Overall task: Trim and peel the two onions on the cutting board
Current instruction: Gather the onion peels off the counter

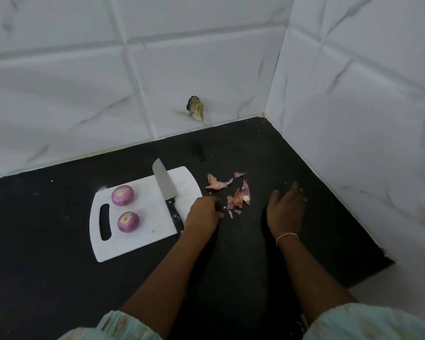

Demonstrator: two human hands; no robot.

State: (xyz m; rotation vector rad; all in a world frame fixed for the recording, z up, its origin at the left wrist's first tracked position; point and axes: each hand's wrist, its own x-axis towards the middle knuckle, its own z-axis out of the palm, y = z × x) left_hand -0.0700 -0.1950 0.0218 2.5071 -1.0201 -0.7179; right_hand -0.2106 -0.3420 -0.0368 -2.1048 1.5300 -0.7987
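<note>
Two peeled purple onions lie on the white cutting board [138, 231], one farther back [122, 195] and one nearer [128, 222], both with trimmed ends up. A knife [166, 190] lies on the board's right side, blade pointing away, black handle toward me. My left hand [203, 213] hovers at the board's right edge beside the knife handle, fingers curled down toward small peel scraps; whether it pinches one I cannot tell. My right hand [286, 208] rests flat on the black counter, fingers straight, holding nothing. Onion peels [239, 196] lie scattered between the hands.
The black counter [231, 253] ends in a corner of white tiled walls [353, 106] at the back and right. A broken hole [195, 107] shows in the back wall tile. The counter's right edge meets a white surface near my right arm.
</note>
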